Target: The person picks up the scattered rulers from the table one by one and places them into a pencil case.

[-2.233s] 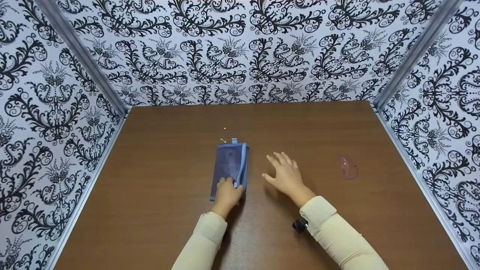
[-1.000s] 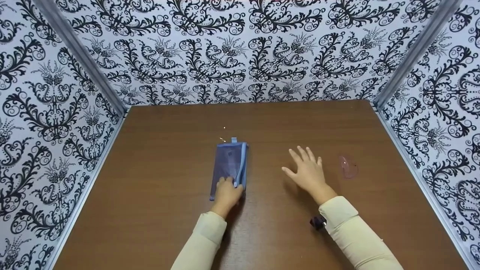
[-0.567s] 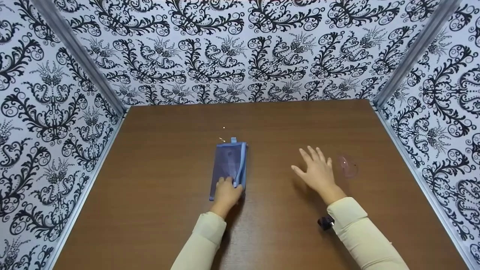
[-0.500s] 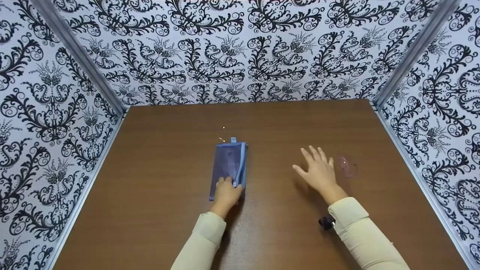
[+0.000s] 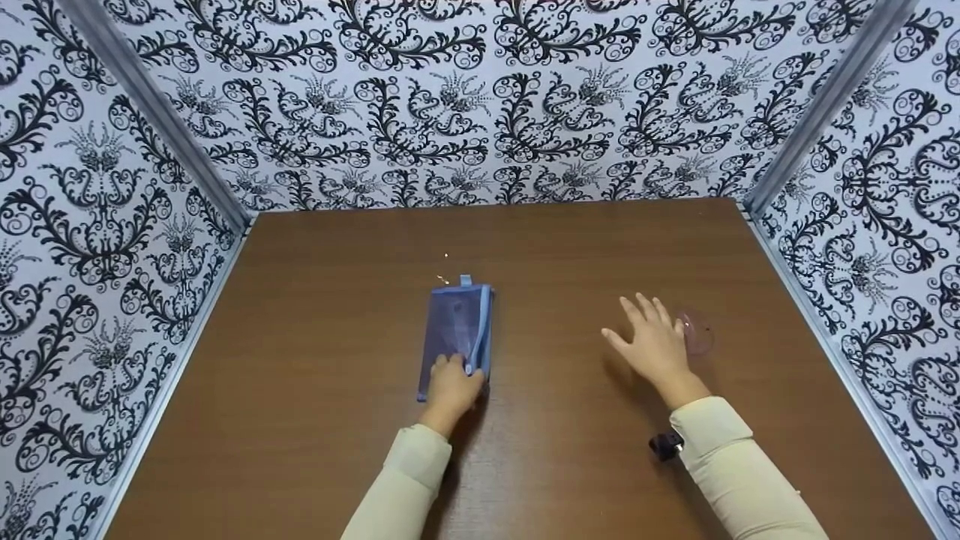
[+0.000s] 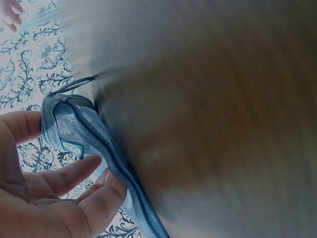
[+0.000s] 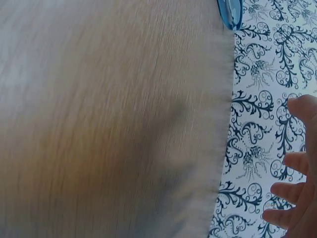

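Note:
A blue see-through zip pouch (image 5: 454, 319) lies flat on the brown table, its zip along the right side and a small tab at the far end. My left hand (image 5: 452, 386) grips its near end, fingers on top and thumb at the zip side. The left wrist view shows the pouch (image 6: 81, 124) between thumb and fingers. My right hand (image 5: 654, 346) hovers over the table with fingers spread, holding nothing. Just to its right lies a pink, clear, rounded object (image 5: 699, 335), partly behind the fingers; its kind cannot be told. Straight fingers (image 7: 285, 192) show in the right wrist view.
The brown table (image 5: 337, 465) is bounded by patterned walls (image 5: 420, 97) at the back and both sides, with metal posts at the corners. Tiny light specks (image 5: 443, 279) show beyond the pouch. A black device (image 5: 664, 446) sits at the right cuff.
The right hand has moved away from the pouch, rightward, to beside the pink clear object, fingers still spread. The left hand and the pouch have stayed in place.

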`<state>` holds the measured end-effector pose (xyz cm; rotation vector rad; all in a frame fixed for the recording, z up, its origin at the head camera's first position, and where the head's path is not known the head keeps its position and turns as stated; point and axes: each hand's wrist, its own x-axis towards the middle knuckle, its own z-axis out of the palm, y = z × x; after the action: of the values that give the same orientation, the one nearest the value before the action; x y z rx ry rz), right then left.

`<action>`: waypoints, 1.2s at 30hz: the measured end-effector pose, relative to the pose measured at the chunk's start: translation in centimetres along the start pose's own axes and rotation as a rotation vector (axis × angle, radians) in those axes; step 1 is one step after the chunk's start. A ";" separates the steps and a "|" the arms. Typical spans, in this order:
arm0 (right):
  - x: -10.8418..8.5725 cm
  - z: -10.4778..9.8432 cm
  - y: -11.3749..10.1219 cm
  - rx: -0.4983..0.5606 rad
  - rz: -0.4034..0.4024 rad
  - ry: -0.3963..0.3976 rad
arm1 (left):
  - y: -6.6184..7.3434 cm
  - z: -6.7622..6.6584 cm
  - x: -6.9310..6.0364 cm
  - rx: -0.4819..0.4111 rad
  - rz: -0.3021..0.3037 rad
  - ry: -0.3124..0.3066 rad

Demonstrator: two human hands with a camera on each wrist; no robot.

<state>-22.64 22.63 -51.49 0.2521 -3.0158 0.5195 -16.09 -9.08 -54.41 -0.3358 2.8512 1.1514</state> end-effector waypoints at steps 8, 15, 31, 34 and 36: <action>-0.1 -0.7 1.3 0.013 0.024 0.013 | 0.0 0.0 -0.1 0.003 -0.001 0.007; -0.1 -1.5 2.2 0.034 0.047 0.019 | 0.0 0.1 0.0 0.022 0.001 0.016; -0.2 -2.4 4.5 0.065 0.108 0.059 | 0.0 0.1 0.0 0.028 -0.007 0.013; -0.2 -2.5 5.0 0.065 0.121 0.063 | 0.0 0.1 0.0 0.029 -0.008 0.012; -0.3 -2.5 5.2 0.070 0.130 0.061 | 0.0 0.1 0.0 0.029 -0.003 0.014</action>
<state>-23.18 28.36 -50.84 0.0425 -2.9716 0.6323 -16.09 -9.02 -54.46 -0.3478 2.8756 1.1110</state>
